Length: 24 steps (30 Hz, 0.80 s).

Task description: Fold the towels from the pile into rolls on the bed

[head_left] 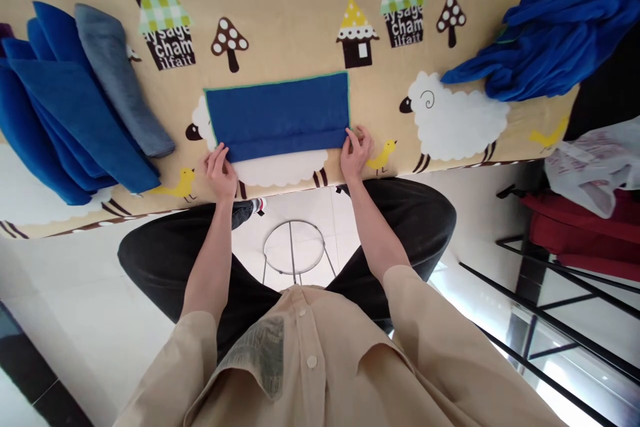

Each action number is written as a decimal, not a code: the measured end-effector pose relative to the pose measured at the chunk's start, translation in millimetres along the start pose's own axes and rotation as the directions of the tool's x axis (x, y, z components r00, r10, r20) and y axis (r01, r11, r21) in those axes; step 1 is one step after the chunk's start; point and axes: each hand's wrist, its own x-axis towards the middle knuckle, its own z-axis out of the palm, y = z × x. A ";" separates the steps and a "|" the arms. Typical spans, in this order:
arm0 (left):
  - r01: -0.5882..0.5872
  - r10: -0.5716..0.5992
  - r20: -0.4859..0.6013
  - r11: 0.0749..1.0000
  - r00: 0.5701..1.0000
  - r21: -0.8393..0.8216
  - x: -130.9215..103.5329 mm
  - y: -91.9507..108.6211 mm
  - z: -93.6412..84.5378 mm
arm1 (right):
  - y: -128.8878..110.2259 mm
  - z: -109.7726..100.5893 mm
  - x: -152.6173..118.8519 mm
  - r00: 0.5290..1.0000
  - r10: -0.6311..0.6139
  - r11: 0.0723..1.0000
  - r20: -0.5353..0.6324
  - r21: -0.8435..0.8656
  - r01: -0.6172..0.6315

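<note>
A blue towel [280, 110] with green edging lies flat on the patterned cloth in front of me, with a narrow fold along its near side. My left hand [221, 170] pinches its near left corner between thumb and fingers. At the near right corner, my right hand [356, 150] grips the towel's edge in the same way. Both hands rest low over the table's near edge.
Folded blue towels [75, 107] and a grey-blue rolled one [123, 80] lie at the left. A crumpled blue cloth [545, 47] sits at the right. Beyond the table's right end are a white plastic bag [595, 160], red fabric [585, 233] and a black metal rack [550, 320].
</note>
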 end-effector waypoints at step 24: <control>0.038 -0.034 0.071 0.998 0.997 -0.059 33.0 10.4 -20.8 | 6.6 -20.9 37.8 0.977 0.022 0.996 0.214 0.085 -0.041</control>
